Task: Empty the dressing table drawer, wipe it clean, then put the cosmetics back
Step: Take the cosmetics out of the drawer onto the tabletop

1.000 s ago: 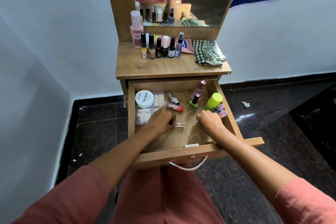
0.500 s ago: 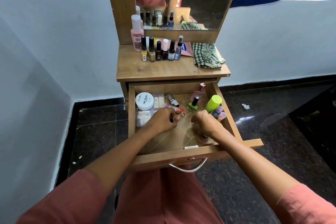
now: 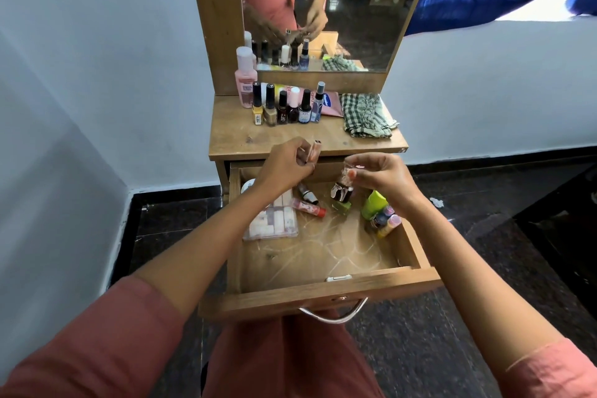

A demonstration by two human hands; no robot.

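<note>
head: wooden tabletop (image 3: 290, 136), white walls (image 3: 97, 74)

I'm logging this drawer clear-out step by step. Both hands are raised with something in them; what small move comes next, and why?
Probably set both down on the tabletop. The left hand grips a tube and the right hand pinches a small item, both held above the open drawer. Bare wood lies just ahead, before the bottle row.
</note>
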